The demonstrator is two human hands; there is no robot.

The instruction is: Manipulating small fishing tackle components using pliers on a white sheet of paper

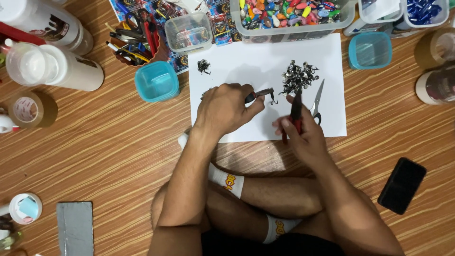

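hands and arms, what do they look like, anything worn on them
Both arms are bare to above the elbow, with no sleeves in view. The left hand and right hand have no gloves, and no watch, bands or rings can be seen. The only clothing visible is the white ankle socks with orange print.

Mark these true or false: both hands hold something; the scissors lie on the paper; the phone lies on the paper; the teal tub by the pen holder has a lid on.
1. Both hands hold something. True: the left hand grips a small dark lure, the right hand red-handled pliers.
2. The scissors lie on the paper. True.
3. The phone lies on the paper. False: it lies on the wooden floor, to the right of the person.
4. The teal tub has a lid on. False: it is open.
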